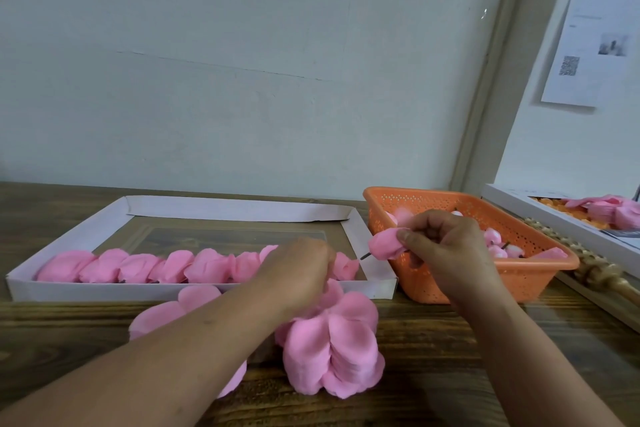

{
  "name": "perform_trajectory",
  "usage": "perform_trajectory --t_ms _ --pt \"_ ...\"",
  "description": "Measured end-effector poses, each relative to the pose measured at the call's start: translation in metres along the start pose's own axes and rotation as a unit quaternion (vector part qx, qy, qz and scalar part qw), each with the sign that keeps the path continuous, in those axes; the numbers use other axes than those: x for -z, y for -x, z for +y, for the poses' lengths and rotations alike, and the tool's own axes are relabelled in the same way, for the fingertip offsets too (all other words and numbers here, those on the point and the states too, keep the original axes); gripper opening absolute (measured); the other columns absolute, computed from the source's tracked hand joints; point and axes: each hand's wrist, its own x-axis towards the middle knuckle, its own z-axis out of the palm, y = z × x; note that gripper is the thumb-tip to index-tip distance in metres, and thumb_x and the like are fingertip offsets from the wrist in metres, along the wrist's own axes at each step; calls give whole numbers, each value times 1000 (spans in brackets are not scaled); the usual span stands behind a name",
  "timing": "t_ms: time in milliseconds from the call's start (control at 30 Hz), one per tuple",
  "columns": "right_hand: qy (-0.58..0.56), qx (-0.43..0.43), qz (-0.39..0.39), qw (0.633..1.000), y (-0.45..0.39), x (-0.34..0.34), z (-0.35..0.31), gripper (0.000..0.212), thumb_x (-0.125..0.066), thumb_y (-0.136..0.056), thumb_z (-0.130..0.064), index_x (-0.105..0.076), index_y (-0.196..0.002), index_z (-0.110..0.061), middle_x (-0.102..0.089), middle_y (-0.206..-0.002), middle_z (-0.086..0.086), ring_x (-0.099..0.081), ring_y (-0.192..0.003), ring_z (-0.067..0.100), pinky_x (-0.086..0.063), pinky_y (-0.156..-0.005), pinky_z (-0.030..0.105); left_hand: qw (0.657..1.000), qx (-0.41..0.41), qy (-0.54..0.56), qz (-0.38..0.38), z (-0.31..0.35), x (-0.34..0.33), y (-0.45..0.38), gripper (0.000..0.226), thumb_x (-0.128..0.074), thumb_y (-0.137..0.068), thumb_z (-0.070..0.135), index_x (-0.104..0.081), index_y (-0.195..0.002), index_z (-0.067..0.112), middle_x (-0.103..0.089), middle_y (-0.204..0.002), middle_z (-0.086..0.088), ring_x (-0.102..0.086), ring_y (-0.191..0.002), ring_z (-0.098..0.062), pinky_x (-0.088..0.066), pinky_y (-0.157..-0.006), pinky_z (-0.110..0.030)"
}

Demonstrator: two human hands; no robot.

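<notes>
craft workshop; tray (207, 208) of pink petals (138, 267)

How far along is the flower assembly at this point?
Done: one row of pink flowers lines the tray's front. In hand: the right hand pinches a bud; the left hand, blurred, is at the petal stack. Left: more buds in the basket.

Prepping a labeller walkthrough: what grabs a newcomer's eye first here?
The pink: a fat stack of pink petals on the wooden table, front and centre, just below the blurred left hand. Up and to the right, the right hand pinches a pink flower on a dark stem at the orange basket's left edge. Behind, a row of pink flowers lines the near wall of the white cardboard tray.
</notes>
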Motion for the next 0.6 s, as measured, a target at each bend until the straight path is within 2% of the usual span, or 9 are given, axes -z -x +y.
perform_trajectory --t_ms 33,67,133,233,367,433,533,600 --pt "-2 0 0 1000 0 0 0 14 -63 -82 7 -66 -74 -5 -58 -57 16 -47 -43 11 -41 -45 20 1000 9 -12 8 -1 -1 -2 31 -61 -75 6 -53 -54 28 -57 -69 7 -52 -63 -11 -30 -53 -23" --pt "-2 -1 -1 1000 0 0 0 13 -63 -82 7 -66 -75 -4 -58 -58 16 -47 -43 10 -41 -45 20 1000 17 -16 16 -3 -3 -3 31 -62 -77 7 -46 -55 22 -60 -74 3 -54 -69 -18 -34 -57 -25" --pt "1 -2 -2 1000 0 0 -1 11 -63 -83 6 -66 -76 -3 -59 -59 16 -48 -44 9 -41 -45 19 999 21 -6 25 -2 0 -2 34 -63 -80 8 -42 -56 20 -56 -71 3 -51 -70 -21 -38 -61 -28" --pt "4 2 -2 1000 0 1 -1 11 -64 -82 5 -67 -76 -4 -60 -58 14 -49 -44 9 -42 -45 19 998 2 26 52 3 10 3 29 -66 -82 10 -49 -60 20 -48 -71 9 -47 -71 -15 -40 -64 -27" --pt "-19 4 5 1000 -2 0 1 11 -64 -82 5 -67 -76 -5 -61 -52 5 -50 -44 11 -43 -45 20 991 32 111 61 4 22 8 29 -62 -87 15 -46 -65 25 -49 -63 13 -43 -57 -1 -31 -51 -18" --pt "-33 8 8 999 -2 1 2 12 -65 -82 4 -67 -76 -6 -63 -52 2 -52 -44 12 -45 -46 20 986 49 157 40 3 25 11 24 -62 -88 18 -47 -70 25 -50 -61 12 -42 -54 -1 -30 -48 -16" --pt "-30 14 5 999 -1 0 2 12 -65 -82 4 -67 -76 -7 -64 -53 2 -53 -45 12 -46 -47 21 966 82 240 -44 2 24 18 13 -74 -80 24 -60 -80 26 -56 -63 15 -48 -56 0 -36 -52 -15" --pt "-26 15 7 1000 -1 0 2 13 -65 -82 3 -67 -76 -8 -64 -53 1 -53 -45 12 -46 -47 21 963 87 241 -88 3 20 19 17 -75 -79 22 -64 -68 27 -52 -50 18 -45 -48 3 -35 -49 -12"
